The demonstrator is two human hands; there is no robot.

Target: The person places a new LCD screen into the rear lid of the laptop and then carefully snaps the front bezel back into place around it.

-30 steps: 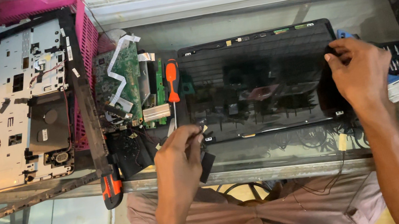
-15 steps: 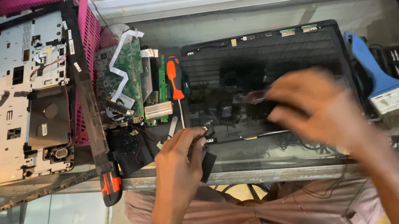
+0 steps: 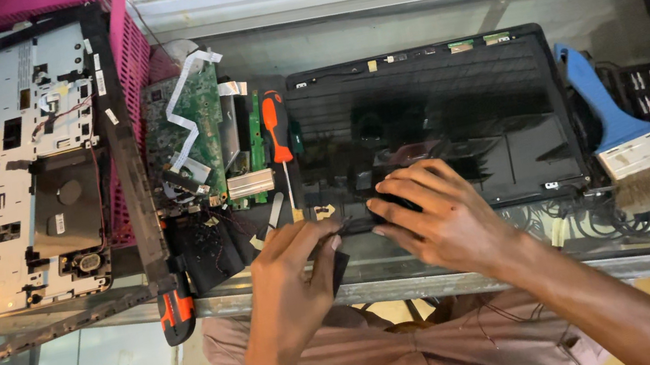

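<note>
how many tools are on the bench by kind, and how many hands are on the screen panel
screwdrivers: 1
paint brushes: 1
orange-handled cutters: 1
total tools: 3
hands at the laptop screen panel: 2, left hand and right hand

A glossy black screen panel (image 3: pixel 430 124) lies beside a green circuit board (image 3: pixel 188 135), an orange-and-black screwdriver (image 3: pixel 277 133), a blue-handled brush (image 3: pixel 623 130) with tan bristles, and a pink basket (image 3: pixel 129 57).
</note>
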